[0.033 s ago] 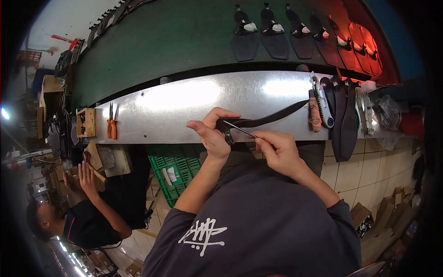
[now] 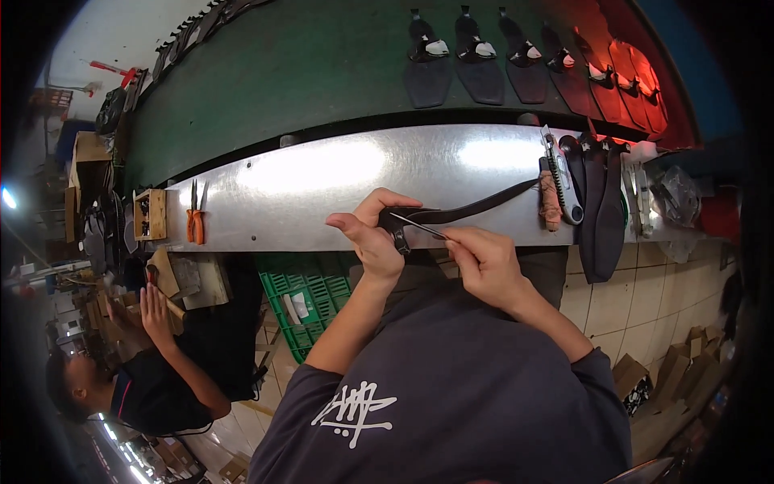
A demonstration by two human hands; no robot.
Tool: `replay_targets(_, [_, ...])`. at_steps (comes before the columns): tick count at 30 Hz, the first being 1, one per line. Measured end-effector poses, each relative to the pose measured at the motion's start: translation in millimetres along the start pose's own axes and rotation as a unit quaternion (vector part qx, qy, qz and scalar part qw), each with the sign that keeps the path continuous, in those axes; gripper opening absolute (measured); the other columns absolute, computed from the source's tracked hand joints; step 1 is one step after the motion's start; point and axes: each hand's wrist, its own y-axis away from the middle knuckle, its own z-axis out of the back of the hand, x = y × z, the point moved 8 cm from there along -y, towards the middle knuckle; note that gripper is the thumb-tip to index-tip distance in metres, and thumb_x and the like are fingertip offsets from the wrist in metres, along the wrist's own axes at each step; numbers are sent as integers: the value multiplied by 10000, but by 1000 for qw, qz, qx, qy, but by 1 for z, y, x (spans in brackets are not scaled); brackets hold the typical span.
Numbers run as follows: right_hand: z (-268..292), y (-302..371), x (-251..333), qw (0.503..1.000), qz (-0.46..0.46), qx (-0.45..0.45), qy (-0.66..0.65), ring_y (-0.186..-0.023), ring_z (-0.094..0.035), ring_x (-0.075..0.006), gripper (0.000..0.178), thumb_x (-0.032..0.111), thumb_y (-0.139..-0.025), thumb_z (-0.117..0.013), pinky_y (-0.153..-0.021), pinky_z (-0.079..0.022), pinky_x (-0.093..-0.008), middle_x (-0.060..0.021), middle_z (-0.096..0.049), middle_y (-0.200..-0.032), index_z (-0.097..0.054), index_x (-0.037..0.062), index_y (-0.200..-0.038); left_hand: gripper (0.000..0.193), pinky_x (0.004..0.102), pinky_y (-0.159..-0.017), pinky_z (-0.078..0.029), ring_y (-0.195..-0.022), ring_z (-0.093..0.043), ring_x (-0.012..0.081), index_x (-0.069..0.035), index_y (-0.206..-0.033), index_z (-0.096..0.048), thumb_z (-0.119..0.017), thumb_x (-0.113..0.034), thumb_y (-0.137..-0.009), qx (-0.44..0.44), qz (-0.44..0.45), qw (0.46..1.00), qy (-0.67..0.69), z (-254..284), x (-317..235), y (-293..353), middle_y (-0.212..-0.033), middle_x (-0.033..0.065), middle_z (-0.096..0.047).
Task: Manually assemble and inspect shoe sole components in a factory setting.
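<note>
My left hand (image 2: 376, 238) is closed around the thick end of a dark sole-shaped piece (image 2: 472, 211), its thumb pointing out to the left. Seen nearly edge-on, that piece curves away over the metal bench towards the right. Between the fingertips of my right hand (image 2: 488, 262) is a thin metal rod-shaped tool (image 2: 421, 227). Its far end reaches the dark end of the piece beside my left palm; exactly where the tip touches is hard to make out.
On the metal bench (image 2: 322, 194) lie orange-handled pliers (image 2: 195, 226), a wooden box (image 2: 151, 214), a utility knife (image 2: 564, 181) and dark soles (image 2: 603, 218). Similar pieces (image 2: 477, 68) line the green surface (image 2: 322, 81) behind. A green crate (image 2: 314, 310) stands below; a co-worker (image 2: 161, 379) is at left.
</note>
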Motion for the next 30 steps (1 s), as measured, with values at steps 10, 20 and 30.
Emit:
replay_targets(10, [-30,15,44,964,197,41,171,-727,-657,-313,175,-16,-831,-629,-612,-512,-339,-153,-658,-855,-624,8,-1005,908,241,-597,-438,-605,-536,156,-37,-828,-619,-185,-836,-830,61,190,919,341,-4,40,-15,-678,47,-595])
replay_targets(20, [5,-3,32,976,99,-108,160,-583,-644,-223,250,-32,-868,-565,-559,-479,-295,-132,-644,-698,-551,12,-1113,591,379,-694,-478,-725,-570,249,-105,-786,-585,-524,-690,-842,-50,321,860,393,-32,74,11,-699,37,-576])
replay_targets(30, [1,-3,27,966,97,-60,233,-579,-618,-329,47,21,-890,-571,-528,-451,-372,-144,-571,-624,-523,21,-891,878,340,-648,-500,-652,-590,231,-44,-786,-527,-201,-859,-800,41,324,874,360,-43,59,6,-681,93,-571])
